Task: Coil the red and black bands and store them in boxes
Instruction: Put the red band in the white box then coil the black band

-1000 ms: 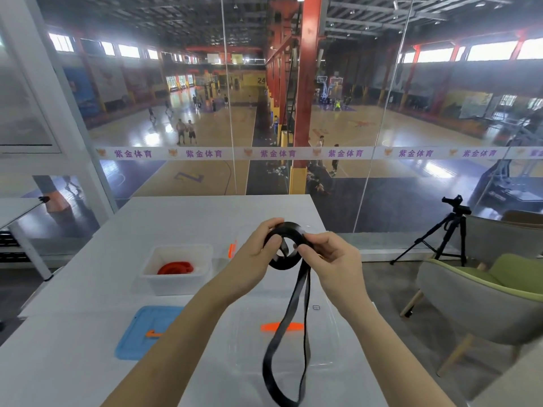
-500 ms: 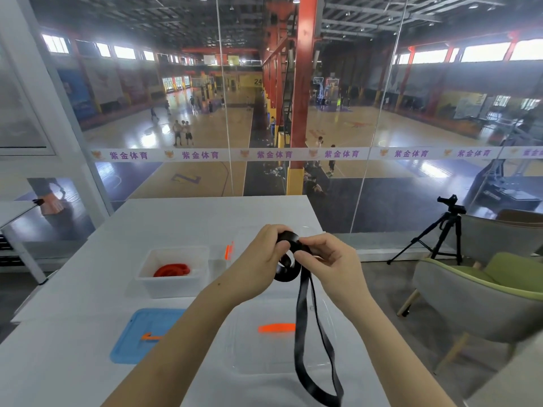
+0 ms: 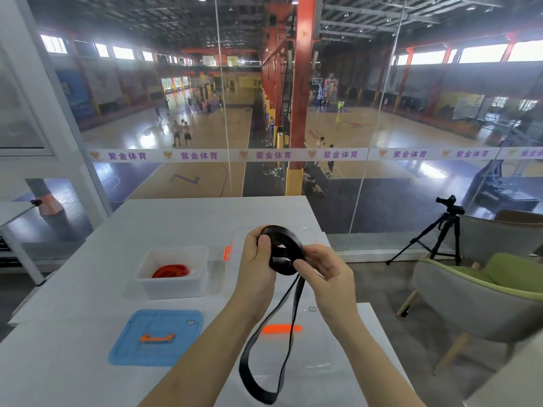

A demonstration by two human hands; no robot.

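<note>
White table (image 3: 188, 218) with white box (image 3: 173, 284), blue lid (image 3: 157, 337), clear lid (image 3: 311, 348).

Black band (image 3: 286, 254), red band (image 3: 171, 271) in white box (image 3: 173, 289), blue lid (image 3: 155, 337).

Above the white counter (image 3: 182, 221), the left hand (image 3: 258, 268) and right hand (image 3: 326, 277) pinch a partly coiled black band (image 3: 283, 254), its loose loop hanging toward the near edge. Far left, a red band (image 3: 171, 271) lies coiled in a clear box (image 3: 173, 289). A blue lid (image 3: 157, 337) lies nearer.
</note>
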